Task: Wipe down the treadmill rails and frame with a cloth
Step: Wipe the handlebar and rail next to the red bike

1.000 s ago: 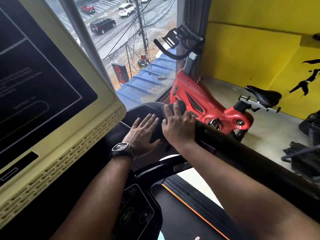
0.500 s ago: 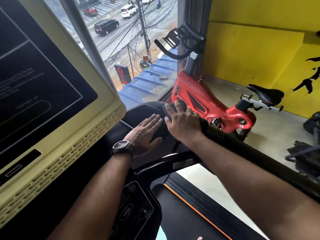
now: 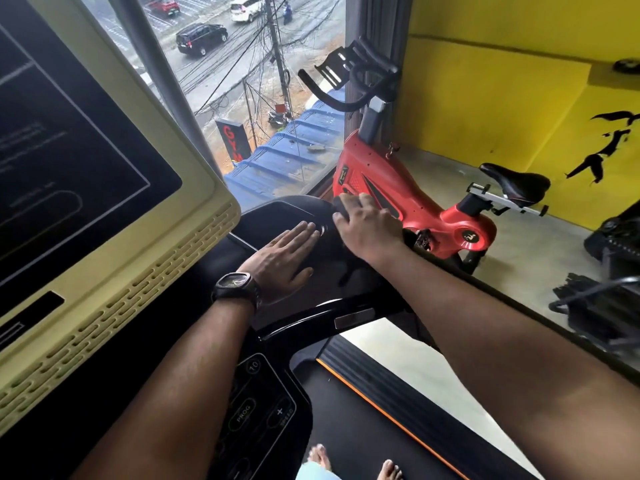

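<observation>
Right hand (image 3: 367,226) curls round the dark cloth (image 3: 342,204) on the treadmill frame (image 3: 287,209), toward 1 o'clock from centre; left hand (image 3: 284,258) lies flat at its 8 o'clock, fingers together. Best to press firmly and overlap strokes round the curve

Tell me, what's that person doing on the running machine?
Someone is wiping the treadmill. Their right hand grips a dark cloth at the far right corner of the black console. Their left hand lies flat on the console beside it. A red bike stands just beyond.
</observation>
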`<action>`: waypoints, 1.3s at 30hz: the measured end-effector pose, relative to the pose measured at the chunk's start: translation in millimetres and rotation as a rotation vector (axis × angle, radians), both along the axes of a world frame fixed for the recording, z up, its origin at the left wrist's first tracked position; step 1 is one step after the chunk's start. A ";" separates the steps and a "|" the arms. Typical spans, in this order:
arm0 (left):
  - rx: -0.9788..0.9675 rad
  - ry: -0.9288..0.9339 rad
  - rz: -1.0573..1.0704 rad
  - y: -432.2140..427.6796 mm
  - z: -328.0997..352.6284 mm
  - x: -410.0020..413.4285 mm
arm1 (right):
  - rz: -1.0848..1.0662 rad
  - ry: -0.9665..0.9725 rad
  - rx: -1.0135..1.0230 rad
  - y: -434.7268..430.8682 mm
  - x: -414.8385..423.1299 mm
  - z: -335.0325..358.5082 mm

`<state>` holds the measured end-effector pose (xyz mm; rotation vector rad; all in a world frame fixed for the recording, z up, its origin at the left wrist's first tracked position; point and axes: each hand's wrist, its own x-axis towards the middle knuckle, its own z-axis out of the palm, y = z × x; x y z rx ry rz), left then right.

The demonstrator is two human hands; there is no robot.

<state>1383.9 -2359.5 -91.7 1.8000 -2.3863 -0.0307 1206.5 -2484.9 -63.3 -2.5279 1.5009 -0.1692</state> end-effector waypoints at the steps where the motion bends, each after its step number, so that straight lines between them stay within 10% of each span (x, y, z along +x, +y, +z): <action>1: -0.001 -0.001 -0.019 0.0 0.4 -0.3 | -0.068 0.008 -0.005 1.4 -1.1 -0.3; 7: -0.021 0.012 -0.077 -1.1 1.8 -1.1 | 0.008 0.078 -0.376 61.4 -15.0 -25.7; 13: -0.029 0.008 -0.084 -0.2 2.5 -1.2 | -0.152 -0.005 0.011 7.2 -11.8 -4.2; 19: -0.034 -0.046 -0.167 -3.9 2.7 -5.2 | -0.089 0.032 -0.414 68.4 -10.6 -31.6; 25: -0.022 -0.031 -0.141 -5.5 0.2 -2.8 | -0.170 0.010 -0.078 17.5 -14.7 -2.3; 28: 0.000 -0.003 -0.113 -3.6 2.0 -4.2 | -0.327 0.072 -0.270 45.9 -17.8 -14.9; 34: 0.002 0.033 0.008 -13.7 9.5 -21.4 | 0.012 0.062 -0.211 27.3 -26.3 -7.3; 39: 0.000 -0.013 0.003 -19.9 8.1 -23.3 | -0.311 0.056 -0.066 16.3 -34.3 -2.7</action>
